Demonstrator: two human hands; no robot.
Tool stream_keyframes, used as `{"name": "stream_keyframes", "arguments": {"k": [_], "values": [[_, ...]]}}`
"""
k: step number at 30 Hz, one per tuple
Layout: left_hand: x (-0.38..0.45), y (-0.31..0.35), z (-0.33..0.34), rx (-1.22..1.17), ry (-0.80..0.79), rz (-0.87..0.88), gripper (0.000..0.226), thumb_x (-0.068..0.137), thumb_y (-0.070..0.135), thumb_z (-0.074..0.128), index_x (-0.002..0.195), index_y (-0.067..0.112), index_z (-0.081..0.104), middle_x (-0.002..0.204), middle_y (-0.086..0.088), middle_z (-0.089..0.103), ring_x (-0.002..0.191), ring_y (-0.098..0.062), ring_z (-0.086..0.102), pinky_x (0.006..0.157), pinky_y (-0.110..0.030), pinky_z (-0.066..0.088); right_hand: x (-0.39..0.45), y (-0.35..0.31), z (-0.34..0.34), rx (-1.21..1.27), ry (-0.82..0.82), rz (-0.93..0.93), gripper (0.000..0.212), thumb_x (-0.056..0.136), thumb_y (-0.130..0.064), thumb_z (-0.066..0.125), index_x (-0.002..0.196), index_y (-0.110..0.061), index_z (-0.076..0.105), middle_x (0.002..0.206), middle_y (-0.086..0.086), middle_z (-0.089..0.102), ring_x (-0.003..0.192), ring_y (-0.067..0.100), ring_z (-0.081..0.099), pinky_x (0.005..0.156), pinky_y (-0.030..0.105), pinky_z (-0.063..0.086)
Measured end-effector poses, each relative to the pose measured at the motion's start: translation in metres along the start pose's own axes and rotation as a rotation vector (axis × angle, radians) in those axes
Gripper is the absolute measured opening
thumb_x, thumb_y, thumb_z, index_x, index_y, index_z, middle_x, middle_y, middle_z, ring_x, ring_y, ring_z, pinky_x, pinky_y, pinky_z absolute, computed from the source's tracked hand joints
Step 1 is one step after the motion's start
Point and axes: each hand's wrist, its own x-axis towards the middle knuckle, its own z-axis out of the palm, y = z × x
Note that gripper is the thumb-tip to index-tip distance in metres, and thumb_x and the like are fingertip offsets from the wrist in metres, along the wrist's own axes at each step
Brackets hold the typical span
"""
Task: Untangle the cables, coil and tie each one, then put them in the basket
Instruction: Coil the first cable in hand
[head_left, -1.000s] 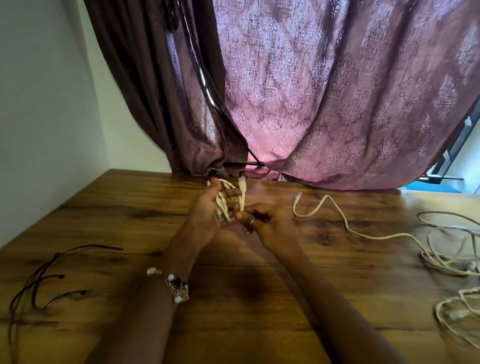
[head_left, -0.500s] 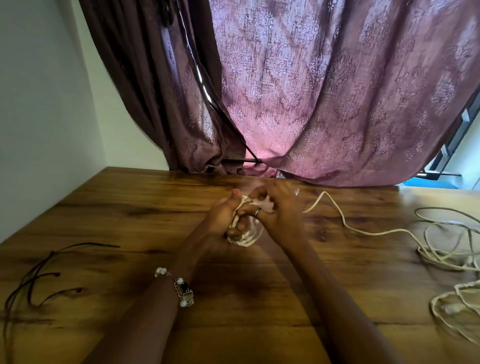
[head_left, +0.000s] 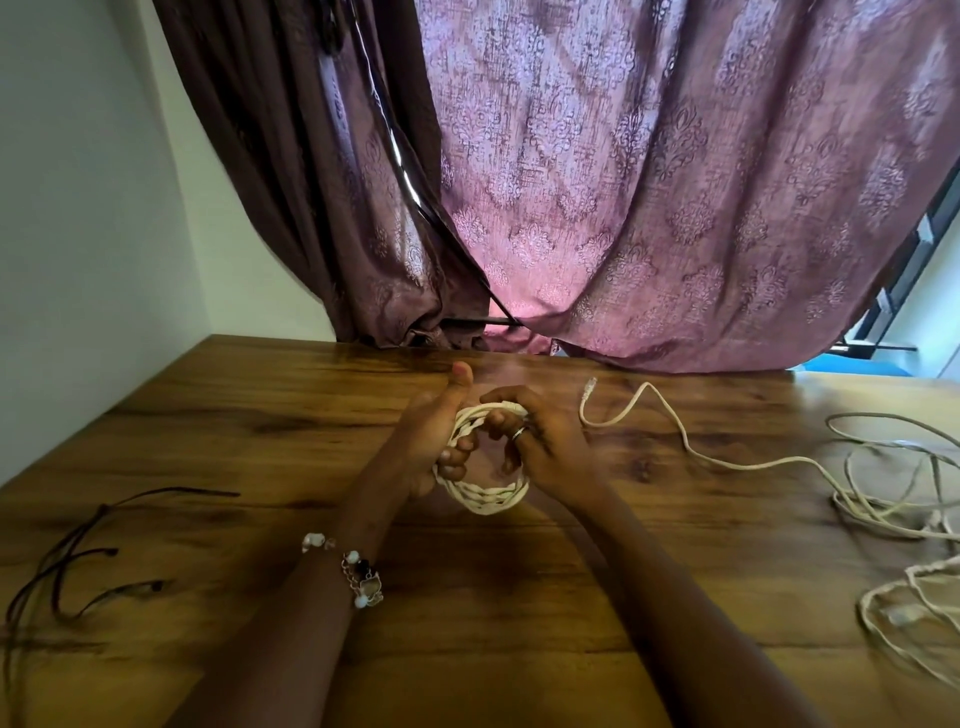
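Lying at the lower left of the frame, thin dark cords (head_left: 67, 561) await use. At centre, the left hand (head_left: 434, 441) and the right hand (head_left: 540, 441) both grip a small cream coiled cable (head_left: 485, 496) above the brown wooden table (head_left: 260, 426); tying seems in hand, so next its end needs tucking. Right, loose cream cables (head_left: 779, 462) run off-frame; no basket shows.

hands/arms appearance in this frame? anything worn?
Two bare forearms, no sleeves or gloves. The left hand has a bracelet at its wrist: a thin chain with white and dark beads. The right hand wears a plain silver ring.
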Motion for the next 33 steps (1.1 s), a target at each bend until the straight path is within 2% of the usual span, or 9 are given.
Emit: {"name": "stream_keyframes", "arguments": {"k": [5,7,12,15,20,25,28,30,33], "values": [[0.005,-0.003,0.002,0.046,0.296,0.162,0.053,0.088,0.052,0.056,0.064,0.004,0.054,0.042,-0.007,0.05,0.028,-0.011,0.034,0.036,-0.014,0.027,-0.002,-0.004,0.01,0.064,0.095,0.012,0.036,0.094,0.008,0.045,0.122,-0.01,0.058,0.076,0.014,0.067,0.045,0.019,0.062,0.044,0.02,0.046],[0.006,-0.004,0.001,0.042,0.348,0.191,0.05,0.087,0.048,0.06,0.063,0.005,0.055,0.04,-0.005,0.051,0.028,-0.012,0.036,0.038,-0.016,0.029,-0.002,-0.004,0.014,0.091,0.171,-0.021,0.038,0.092,0.009,0.046,0.119,-0.014,0.061,0.077,0.008,0.068,0.05,0.017,0.063,0.048,0.023,0.049],[0.005,-0.004,0.006,0.0,0.291,0.176,0.043,0.093,0.042,0.054,0.067,0.007,0.057,0.042,-0.001,0.053,0.03,-0.011,0.042,0.038,-0.019,0.033,0.0,0.007,0.018,0.001,0.326,-0.059,0.04,0.085,-0.001,0.048,0.115,-0.021,0.066,0.082,-0.019,0.062,0.071,0.001,0.059,0.067,0.027,0.049],[0.003,-0.002,0.01,-0.038,0.222,0.162,0.04,0.096,0.039,0.049,0.075,0.006,0.054,0.044,-0.002,0.049,0.028,-0.011,0.04,0.035,-0.017,0.03,-0.002,0.006,0.019,-0.026,0.368,-0.052,0.05,0.083,0.001,0.048,0.121,-0.03,0.061,0.081,-0.013,0.059,0.076,0.009,0.058,0.069,0.034,0.053],[0.001,-0.002,0.011,-0.069,0.4,0.182,0.029,0.09,0.032,0.062,0.074,0.008,0.056,0.035,0.003,0.046,0.024,-0.006,0.031,0.032,-0.011,0.022,0.002,0.001,0.016,-0.073,0.266,-0.146,0.034,0.089,-0.009,0.054,0.121,-0.018,0.064,0.094,0.002,0.07,0.082,0.019,0.068,0.073,0.039,0.056],[0.005,-0.006,0.007,0.035,0.536,0.218,0.027,0.084,0.027,0.071,0.073,0.003,0.064,0.04,-0.002,0.05,0.027,-0.008,0.036,0.034,-0.014,0.027,0.005,0.001,0.004,-0.209,0.088,-0.171,0.036,0.087,-0.01,0.055,0.121,-0.007,0.064,0.107,0.009,0.072,0.092,0.019,0.069,0.079,0.037,0.056],[0.007,-0.008,0.009,0.13,0.55,0.258,0.03,0.083,0.026,0.071,0.066,0.003,0.063,0.04,-0.002,0.051,0.03,-0.011,0.039,0.035,-0.017,0.029,0.007,-0.005,0.001,-0.055,-0.019,0.006,0.035,0.091,-0.02,0.058,0.124,-0.01,0.061,0.101,0.009,0.072,0.081,0.014,0.068,0.074,0.031,0.056],[0.007,-0.011,0.013,0.204,0.543,0.305,0.033,0.082,0.023,0.072,0.055,0.008,0.058,0.04,-0.002,0.051,0.031,-0.013,0.04,0.036,-0.019,0.031,0.009,-0.012,-0.003,0.175,-0.083,0.204,0.019,0.094,-0.014,0.057,0.11,-0.014,0.067,0.081,0.006,0.072,0.057,0.014,0.065,0.055,0.029,0.055],[0.006,-0.014,0.016,0.231,0.526,0.325,0.035,0.081,0.022,0.072,0.05,0.014,0.056,0.036,0.004,0.05,0.033,-0.015,0.045,0.036,-0.02,0.032,0.009,-0.017,-0.011,0.567,-0.107,0.471,0.017,0.091,-0.01,0.057,0.097,0.002,0.067,0.07,0.007,0.071,0.04,0.012,0.056,0.04,0.02,0.047]]}}
